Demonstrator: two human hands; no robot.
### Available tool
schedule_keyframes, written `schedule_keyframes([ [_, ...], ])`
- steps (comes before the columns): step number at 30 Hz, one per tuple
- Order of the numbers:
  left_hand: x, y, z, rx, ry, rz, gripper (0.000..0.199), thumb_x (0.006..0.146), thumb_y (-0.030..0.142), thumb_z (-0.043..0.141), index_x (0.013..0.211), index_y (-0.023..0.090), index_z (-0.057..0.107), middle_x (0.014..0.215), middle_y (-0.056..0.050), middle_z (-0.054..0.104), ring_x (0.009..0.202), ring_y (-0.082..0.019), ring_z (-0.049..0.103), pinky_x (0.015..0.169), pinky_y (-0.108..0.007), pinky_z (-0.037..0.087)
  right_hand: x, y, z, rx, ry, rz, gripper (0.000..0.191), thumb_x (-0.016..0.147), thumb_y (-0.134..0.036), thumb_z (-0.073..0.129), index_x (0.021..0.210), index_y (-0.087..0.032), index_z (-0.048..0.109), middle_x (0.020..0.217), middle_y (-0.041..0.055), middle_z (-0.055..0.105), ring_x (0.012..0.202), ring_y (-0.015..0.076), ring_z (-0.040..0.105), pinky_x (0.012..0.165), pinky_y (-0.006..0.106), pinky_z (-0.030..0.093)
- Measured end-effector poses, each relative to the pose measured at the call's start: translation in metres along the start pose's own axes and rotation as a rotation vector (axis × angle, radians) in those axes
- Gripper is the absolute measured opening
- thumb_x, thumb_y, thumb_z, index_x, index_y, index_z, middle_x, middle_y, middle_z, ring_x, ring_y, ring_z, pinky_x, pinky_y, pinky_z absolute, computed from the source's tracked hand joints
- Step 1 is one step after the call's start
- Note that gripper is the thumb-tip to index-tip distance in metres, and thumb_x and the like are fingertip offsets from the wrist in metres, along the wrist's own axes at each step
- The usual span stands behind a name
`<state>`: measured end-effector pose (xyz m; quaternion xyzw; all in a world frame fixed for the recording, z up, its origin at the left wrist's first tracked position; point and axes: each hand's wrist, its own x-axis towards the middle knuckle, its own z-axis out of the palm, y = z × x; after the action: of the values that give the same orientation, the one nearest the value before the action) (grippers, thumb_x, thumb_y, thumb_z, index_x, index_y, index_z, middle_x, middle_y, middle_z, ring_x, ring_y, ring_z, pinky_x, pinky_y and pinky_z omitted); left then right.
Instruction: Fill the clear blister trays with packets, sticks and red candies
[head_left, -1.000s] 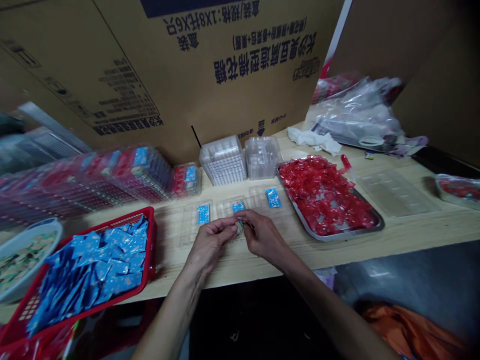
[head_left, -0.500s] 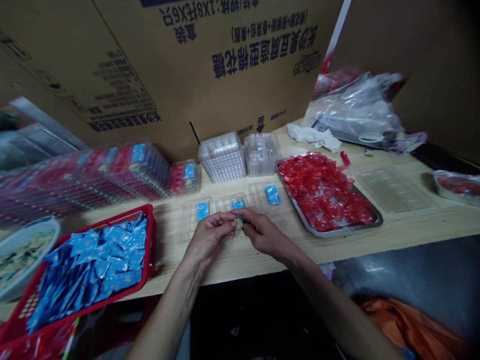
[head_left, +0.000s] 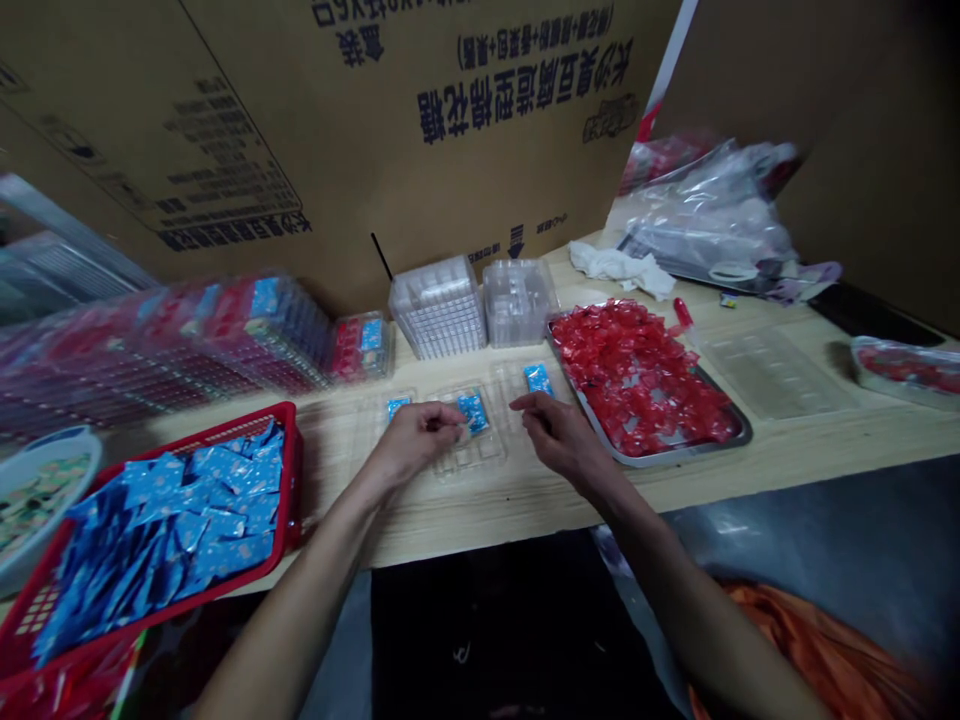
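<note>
My left hand is over the left side of the middle clear plastic tray, fingers pinched together; whatever they hold, if anything, is hidden. A blue sachet lies in that tray, just right of my fingertips. My right hand hovers by the right-hand clear tray, forefinger stretched to the left, fingers apart and nothing visible in them. In that tray lies another blue sachet. A third blue sachet sits in the left tray, partly behind my left hand.
At left stand a red basket of blue sachets and a white bowl of greenish pieces. A metal tray of red packets is to the right. Behind are stacked clear trays, filled packs and a large carton.
My hands have separated from around a small greenish piece: the left shifted left, the right moved right. The middle tray shows more fully now. The view has shifted slightly.
</note>
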<state>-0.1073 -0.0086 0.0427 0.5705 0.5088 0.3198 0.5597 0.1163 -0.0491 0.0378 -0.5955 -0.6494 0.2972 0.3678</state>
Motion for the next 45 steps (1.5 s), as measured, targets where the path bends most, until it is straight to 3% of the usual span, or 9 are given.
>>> schedule_keyframes([
  [4,0.016,-0.006,0.017,0.267,-0.236,0.144,0.016,0.073,0.018,0.066,0.087,0.014,0.072,0.074,0.000,0.069,0.069,-0.014,0.061,0.064,-0.023,0.043,-0.008,0.007,-0.004,-0.015,-0.014,0.049,0.032,0.085,-0.028,0.046,0.101,-0.015,0.070,0.060,-0.0018,0.052,0.052,0.0128,0.042,0.053,0.026,0.029],
  [8,0.019,-0.008,0.028,0.650,-0.269,0.337,0.022,0.077,0.008,0.056,0.083,0.018,0.075,0.081,-0.002,0.072,0.078,-0.016,0.065,0.073,-0.025,0.045,-0.012,0.011,-0.017,-0.015,-0.004,0.088,0.033,0.084,-0.030,0.046,0.102,-0.015,0.070,0.063,-0.0014,0.053,0.055,0.0126,0.043,0.053,0.025,0.031],
  [12,0.017,-0.012,0.030,0.838,-0.259,0.458,0.025,0.077,0.004,0.054,0.076,0.019,0.073,0.086,-0.004,0.068,0.080,-0.017,0.063,0.073,-0.026,0.044,-0.014,0.014,-0.029,0.045,0.001,0.145,0.033,0.085,-0.034,0.048,0.102,-0.016,0.069,0.064,-0.0022,0.050,0.056,0.0123,0.042,0.052,0.024,0.030],
  [19,0.001,-0.021,0.032,0.931,-0.193,0.503,0.023,0.084,0.003,0.048,0.085,0.017,0.067,0.090,-0.007,0.065,0.086,-0.020,0.062,0.076,-0.030,0.047,-0.017,0.014,-0.029,0.233,-0.039,0.182,0.030,0.085,-0.033,0.050,0.104,-0.016,0.066,0.071,-0.0021,0.050,0.057,0.0113,0.041,0.052,0.024,0.031],
  [21,-0.006,-0.023,0.031,0.994,-0.220,0.539,0.025,0.084,0.002,0.048,0.092,0.018,0.066,0.095,-0.008,0.066,0.092,-0.022,0.061,0.080,-0.031,0.048,-0.017,0.018,-0.030,0.132,0.011,0.169,0.031,0.088,-0.029,0.047,0.108,-0.015,0.065,0.075,0.0003,0.055,0.060,0.0131,0.047,0.055,0.025,0.035],
  [24,-0.012,-0.024,0.031,1.016,-0.196,0.545,0.026,0.089,0.005,0.046,0.102,0.017,0.064,0.098,-0.009,0.066,0.095,-0.023,0.061,0.085,-0.034,0.049,-0.016,0.026,-0.028,-0.206,0.106,0.051,0.033,0.088,-0.017,0.043,0.110,-0.012,0.067,0.089,0.0088,0.063,0.077,0.0195,0.059,0.070,0.031,0.044],
  [29,-0.007,-0.024,0.031,0.959,-0.130,0.460,0.018,0.094,0.018,0.048,0.103,0.017,0.063,0.107,-0.010,0.060,0.091,-0.020,0.062,0.080,-0.030,0.050,-0.024,0.029,-0.013,-0.474,-0.035,-0.157,0.041,0.085,-0.003,0.042,0.119,-0.009,0.064,0.105,0.0146,0.060,0.091,0.0225,0.062,0.082,0.033,0.048],
  [36,0.012,-0.032,0.028,0.894,-0.101,0.361,0.022,0.088,0.020,0.056,0.109,0.018,0.060,0.094,-0.006,0.063,0.081,-0.019,0.062,0.075,-0.030,0.047,-0.027,0.020,-0.002,-0.497,-0.086,-0.138,0.040,0.085,-0.001,0.044,0.119,-0.011,0.064,0.103,0.0116,0.060,0.089,0.0213,0.062,0.081,0.031,0.048],
  [45,0.016,-0.037,0.022,0.895,-0.174,0.470,0.016,0.092,0.021,0.051,0.094,0.019,0.066,0.095,-0.007,0.064,0.084,-0.020,0.062,0.075,-0.029,0.046,-0.023,0.022,-0.002,-0.443,-0.060,-0.125,0.037,0.085,-0.001,0.044,0.114,-0.013,0.065,0.103,0.0110,0.061,0.087,0.0205,0.063,0.079,0.031,0.048],
])
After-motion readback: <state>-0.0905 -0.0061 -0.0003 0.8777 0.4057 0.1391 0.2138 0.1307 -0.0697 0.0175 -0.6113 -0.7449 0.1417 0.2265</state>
